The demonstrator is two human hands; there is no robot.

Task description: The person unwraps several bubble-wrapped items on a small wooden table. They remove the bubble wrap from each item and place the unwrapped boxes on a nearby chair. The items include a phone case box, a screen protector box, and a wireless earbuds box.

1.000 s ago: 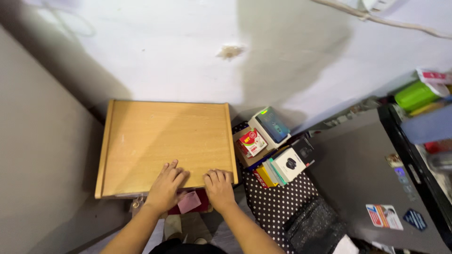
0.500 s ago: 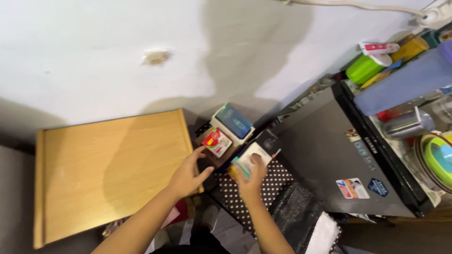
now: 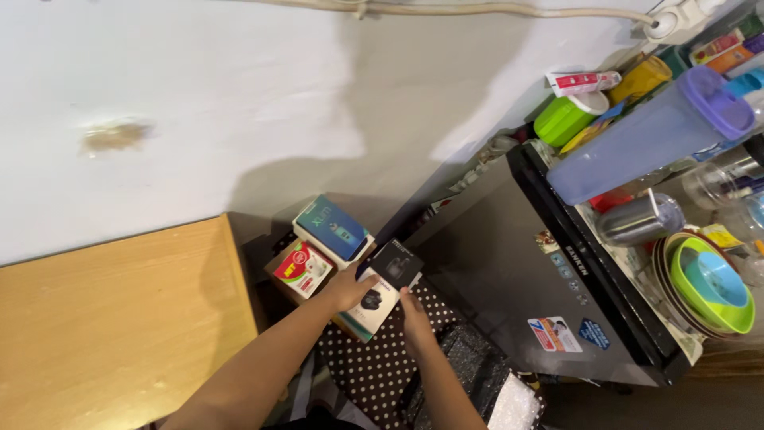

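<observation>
Both hands meet over a stack of small boxes that sits on a black cloth with white dots point(image 3: 374, 366), in the gap between the wooden surface point(image 3: 103, 318) and a dark grey fridge point(image 3: 509, 271). The left hand point(image 3: 346, 288) grasps the near-left edge of a white box point(image 3: 372, 306) with a round black picture on its top face; the fingers curl round the box edge. The right hand point(image 3: 414, 318) lies against the box's right edge with the fingers bent on it, though how firmly that grip closes I cannot tell. The white box lies flat, its long axis running from the person's near-left toward the far-right, tilted against the edge of the wooden surface. A smaller black box point(image 3: 396, 264) rests at its far end, set corner-on like a diamond. Just left of the hands a red and white box point(image 3: 303, 269) lies flat, and behind it a teal box point(image 3: 331, 227) lies on a white one, near the wall. On the fridge's side, two stickers sit near its lower corner: a white and red one point(image 3: 555, 334) and a dark blue diamond-shaped one point(image 3: 593, 334). On the fridge top stand a lilac jug point(image 3: 637, 143) lying slantwise, a green tub point(image 3: 563, 119), a steel cup point(image 3: 637, 223) and stacked green bowls point(image 3: 712, 287).
</observation>
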